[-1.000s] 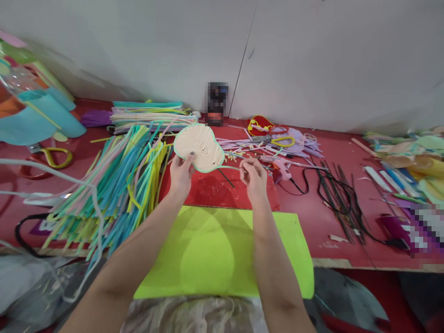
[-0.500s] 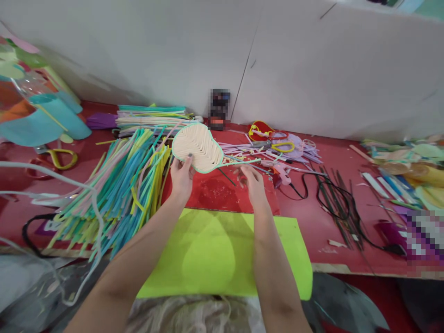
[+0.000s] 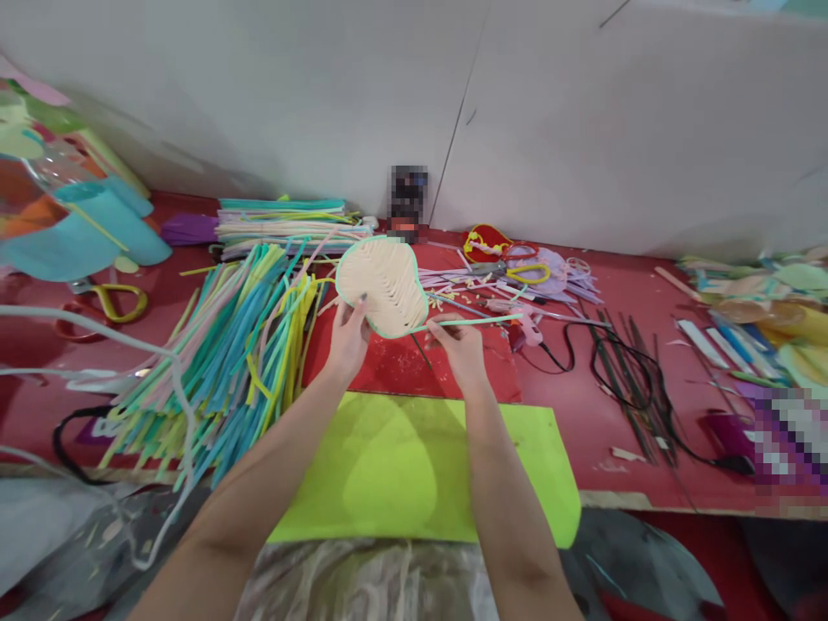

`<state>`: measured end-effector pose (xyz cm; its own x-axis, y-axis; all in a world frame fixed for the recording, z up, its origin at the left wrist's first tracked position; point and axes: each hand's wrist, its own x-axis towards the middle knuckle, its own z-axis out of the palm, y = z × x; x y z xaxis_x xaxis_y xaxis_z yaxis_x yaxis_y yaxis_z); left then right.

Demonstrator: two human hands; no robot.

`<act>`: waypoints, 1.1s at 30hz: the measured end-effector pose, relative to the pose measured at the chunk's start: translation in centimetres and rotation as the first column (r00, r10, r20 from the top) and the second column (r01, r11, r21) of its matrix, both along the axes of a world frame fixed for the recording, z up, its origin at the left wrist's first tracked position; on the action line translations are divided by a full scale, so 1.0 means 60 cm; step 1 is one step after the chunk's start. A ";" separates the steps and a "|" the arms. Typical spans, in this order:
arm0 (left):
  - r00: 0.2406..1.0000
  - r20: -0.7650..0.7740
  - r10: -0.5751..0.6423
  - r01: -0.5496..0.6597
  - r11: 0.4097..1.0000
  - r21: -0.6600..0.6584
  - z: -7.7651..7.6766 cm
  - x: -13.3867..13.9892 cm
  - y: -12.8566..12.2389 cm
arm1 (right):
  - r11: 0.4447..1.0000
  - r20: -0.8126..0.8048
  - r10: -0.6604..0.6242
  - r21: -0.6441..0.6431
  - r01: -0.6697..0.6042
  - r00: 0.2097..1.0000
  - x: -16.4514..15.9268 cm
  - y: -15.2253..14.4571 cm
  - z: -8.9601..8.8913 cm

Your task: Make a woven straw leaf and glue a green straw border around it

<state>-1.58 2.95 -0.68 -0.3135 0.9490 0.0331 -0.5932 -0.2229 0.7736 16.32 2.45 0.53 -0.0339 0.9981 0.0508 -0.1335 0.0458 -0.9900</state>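
My left hand (image 3: pixel 350 336) grips a cream leaf-shaped piece (image 3: pixel 381 285) by its lower left edge, thumb on the face. Slanted strips line this piece and a thin mint-green border runs around it. From its lower right edge a loose mint-green strip (image 3: pixel 492 321) stretches to the right. My right hand (image 3: pixel 456 341) pinches that strip close to the edge of the leaf. A dark thin stick (image 3: pixel 421 352) shows below the leaf, over a red board (image 3: pixel 401 375).
Colourful fuzzy strips (image 3: pixel 220 345) lie in a big bundle at left. Scissors (image 3: pixel 534 274) and a pink glue gun (image 3: pixel 530 329) sit on the right, with a black cord and dark sticks (image 3: pixel 630 371) beyond. A yellow-green sheet (image 3: pixel 388 474) covers the table's front edge.
The leaf-shaped piece has moved right and slightly down with my left hand. My right hand has shifted left towards its edge and now pinches the mint-green strip.
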 end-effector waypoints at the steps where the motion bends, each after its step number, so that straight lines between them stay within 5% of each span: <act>1: 0.999 -0.002 -0.034 0.034 0.999 -0.003 0.000 0.002 -0.001 | 1.000 -0.006 -0.001 -0.010 0.001 1.000 -0.001 0.001 -0.001; 6: 0.988 -0.060 -0.144 0.144 0.990 -0.008 -0.002 0.009 -0.005 | 1.000 -0.018 0.013 -0.020 -0.014 1.000 -0.007 0.002 -0.004; 22: 0.995 -0.050 -0.082 0.084 0.996 0.034 0.020 0.003 -0.009 | 0.999 -0.044 0.016 0.047 -0.014 0.999 -0.017 -0.013 0.005; 33: 0.996 -0.072 -0.061 0.065 0.996 0.054 0.010 0.003 -0.005 | 0.999 -0.060 0.026 0.035 -0.024 0.998 -0.018 -0.009 -0.002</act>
<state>-1.40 2.63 -0.07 -0.2483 0.9627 0.1072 -0.5520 -0.2315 0.8011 15.23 1.89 0.38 -0.0547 0.9947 0.0872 -0.1947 0.0750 -0.9780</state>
